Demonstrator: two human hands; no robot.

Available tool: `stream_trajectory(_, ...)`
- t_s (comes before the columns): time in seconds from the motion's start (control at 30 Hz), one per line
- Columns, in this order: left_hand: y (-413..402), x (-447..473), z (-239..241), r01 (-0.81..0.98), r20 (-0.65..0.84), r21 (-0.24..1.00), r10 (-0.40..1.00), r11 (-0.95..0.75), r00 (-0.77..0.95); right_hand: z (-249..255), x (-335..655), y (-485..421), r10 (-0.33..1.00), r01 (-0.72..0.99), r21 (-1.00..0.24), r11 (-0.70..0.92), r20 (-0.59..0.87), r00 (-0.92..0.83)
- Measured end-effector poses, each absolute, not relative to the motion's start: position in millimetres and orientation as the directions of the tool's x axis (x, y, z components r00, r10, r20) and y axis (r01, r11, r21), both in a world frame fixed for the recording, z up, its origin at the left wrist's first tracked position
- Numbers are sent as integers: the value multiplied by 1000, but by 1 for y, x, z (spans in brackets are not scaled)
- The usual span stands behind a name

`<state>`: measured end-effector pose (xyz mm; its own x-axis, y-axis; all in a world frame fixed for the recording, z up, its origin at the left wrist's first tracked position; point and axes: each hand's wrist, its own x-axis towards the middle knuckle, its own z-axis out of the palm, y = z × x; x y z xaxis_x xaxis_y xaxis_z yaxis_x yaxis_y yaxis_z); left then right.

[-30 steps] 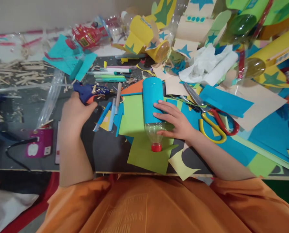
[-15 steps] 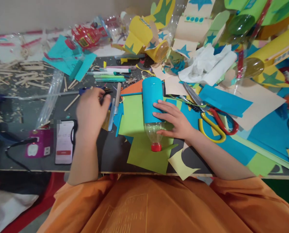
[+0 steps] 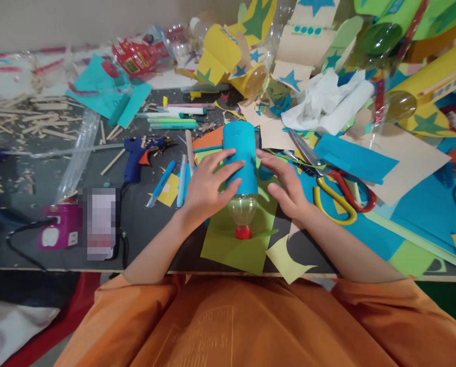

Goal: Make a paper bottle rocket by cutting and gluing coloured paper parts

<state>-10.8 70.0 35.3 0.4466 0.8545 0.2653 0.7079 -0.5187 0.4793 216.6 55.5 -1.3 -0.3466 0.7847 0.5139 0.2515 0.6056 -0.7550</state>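
Observation:
A plastic bottle with a red cap lies on green paper, its cap end toward me. Blue paper is wrapped around the bottle's body. My left hand rests on the left side of the blue wrap, fingers spread. On the other side, my right hand has its fingers apart, close to the wrap's right edge; whether a fingertip touches it I cannot tell. Left of my left hand, a blue glue gun with an orange trigger lies on the table.
Scissors with red and yellow handles lie at right among coloured paper. Several markers are behind the bottle. A phone and a purple box sit at left. Wooden sticks and decorated bottles fill the back.
My left hand has moved right from the glue gun, leaving it on the table, and now rests on the wrapped bottle. My right hand has shifted slightly right, off the bottle's top.

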Motion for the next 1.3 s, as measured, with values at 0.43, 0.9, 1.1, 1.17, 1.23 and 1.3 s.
stream_trajectory(0.43,60,-6,8,567,359,591,816,-574,453,4,242,78,848,712,-478,514,410,-336)
stream_trajectory(0.9,49,-3,8,398,420,687,779,-608,466,9,193,54,968,91,-976,197,209,142)
stream_trajectory(1.1,51,-7,7,424,417,629,743,-652,523,5,193,51,980,-37,-991,131,124,154)
stream_trajectory(1.17,53,-6,7,421,458,589,714,-690,530,8,196,60,969,-17,-985,171,165,184)
stream_trajectory(1.23,55,-4,6,395,501,560,677,-729,539,13,198,71,948,11,-973,232,229,222)
stream_trajectory(1.3,55,-4,6,386,528,534,653,-753,543,19,198,83,924,58,-954,295,300,237)
